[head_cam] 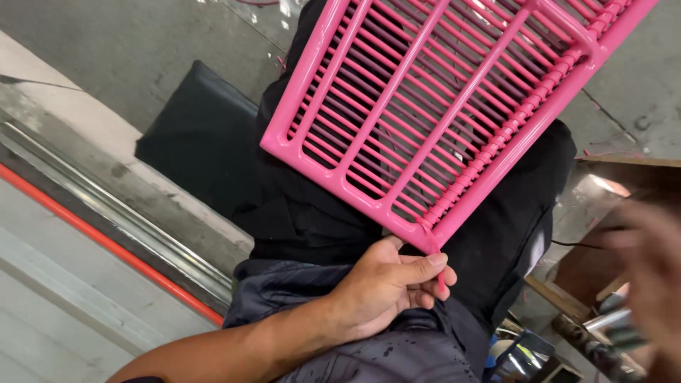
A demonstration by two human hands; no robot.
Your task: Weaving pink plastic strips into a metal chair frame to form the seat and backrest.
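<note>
Left hand (386, 287): grip pinched on a thin pink strand (440, 278) at the rack's lower corner.
Pink wire rack (454, 106): tilted, resting across the person's lap over dark trousers (369, 354).
Right hand (649, 284): blurred at the right edge, near a metal tool (603, 323); grip state cannot be told.
Beside the lap: black cushion (202, 138).

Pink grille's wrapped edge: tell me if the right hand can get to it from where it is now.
Probably yes: the right hand, blurred at the frame's right edge, has open space toward the pink grille; the left hand holds only its bottom corner.
</note>
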